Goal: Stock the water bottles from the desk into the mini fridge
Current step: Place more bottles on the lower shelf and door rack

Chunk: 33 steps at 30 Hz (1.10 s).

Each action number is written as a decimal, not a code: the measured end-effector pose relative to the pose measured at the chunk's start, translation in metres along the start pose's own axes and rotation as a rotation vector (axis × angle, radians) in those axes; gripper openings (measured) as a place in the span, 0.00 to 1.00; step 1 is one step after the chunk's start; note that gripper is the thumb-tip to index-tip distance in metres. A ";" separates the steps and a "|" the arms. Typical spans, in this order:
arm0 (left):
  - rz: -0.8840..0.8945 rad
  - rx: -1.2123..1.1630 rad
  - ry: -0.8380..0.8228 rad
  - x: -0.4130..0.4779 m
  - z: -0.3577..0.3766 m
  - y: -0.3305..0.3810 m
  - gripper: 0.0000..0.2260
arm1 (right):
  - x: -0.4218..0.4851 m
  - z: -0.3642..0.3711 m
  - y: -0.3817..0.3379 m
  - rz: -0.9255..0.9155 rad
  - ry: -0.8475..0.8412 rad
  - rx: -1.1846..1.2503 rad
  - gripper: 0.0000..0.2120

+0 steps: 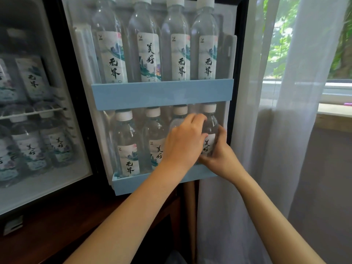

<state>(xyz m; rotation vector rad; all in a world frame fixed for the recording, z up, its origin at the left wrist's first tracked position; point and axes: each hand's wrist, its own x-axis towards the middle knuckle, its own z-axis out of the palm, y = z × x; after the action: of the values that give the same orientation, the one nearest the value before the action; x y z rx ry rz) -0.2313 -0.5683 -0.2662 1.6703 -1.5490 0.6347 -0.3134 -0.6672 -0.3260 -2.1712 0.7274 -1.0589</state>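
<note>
Both hands settle a water bottle [209, 134] into the far-right slot of the mini fridge door's lower shelf [133, 184], beside three others. The right hand [219, 149] wraps the labelled body from the right, fingers curled round it; the left hand [185, 139] presses on the shoulder area w/ fingers bent over the 3rd bottle [180, 113]. Clear plastic, white cap, pale label w/ black brush characters. Judged full, so fairly heavy; thin walls likely flex if squeezed, and smooth plastic may slip, so the stiffer labelled midsection looks the best hold. The upper shelf [162, 94] holds four more; the fridge interior [38, 130] at left is also stocked.
</note>
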 end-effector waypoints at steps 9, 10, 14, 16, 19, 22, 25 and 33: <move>0.067 -0.068 0.159 -0.022 -0.001 -0.015 0.07 | -0.011 0.011 0.006 -0.069 0.181 -0.121 0.49; 0.073 -0.075 0.183 -0.024 -0.001 -0.018 0.07 | -0.010 0.011 0.007 -0.063 0.179 -0.127 0.50; 0.045 -0.105 0.259 -0.030 0.000 -0.026 0.05 | -0.007 0.010 0.002 -0.019 0.186 -0.148 0.50; 0.019 -0.107 0.280 -0.032 0.000 -0.029 0.05 | -0.005 0.010 0.000 0.001 0.181 -0.151 0.49; -0.009 -0.101 0.270 -0.034 -0.003 -0.033 0.06 | -0.004 0.009 -0.002 0.012 0.181 -0.140 0.46; -0.012 -0.100 0.254 -0.038 -0.006 -0.037 0.06 | -0.007 0.005 -0.003 -0.003 0.153 -0.107 0.43; -0.009 -0.109 0.261 -0.042 -0.010 -0.041 0.06 | -0.010 0.000 -0.005 0.004 0.086 -0.088 0.43; -0.041 -0.116 0.308 -0.060 -0.024 -0.051 0.06 | -0.043 0.001 -0.035 -0.089 0.336 -0.176 0.38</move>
<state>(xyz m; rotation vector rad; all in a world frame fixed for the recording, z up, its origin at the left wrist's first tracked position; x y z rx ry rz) -0.1868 -0.5137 -0.3088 1.4380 -1.3033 0.7283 -0.3279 -0.6140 -0.3221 -2.2138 0.9088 -1.4783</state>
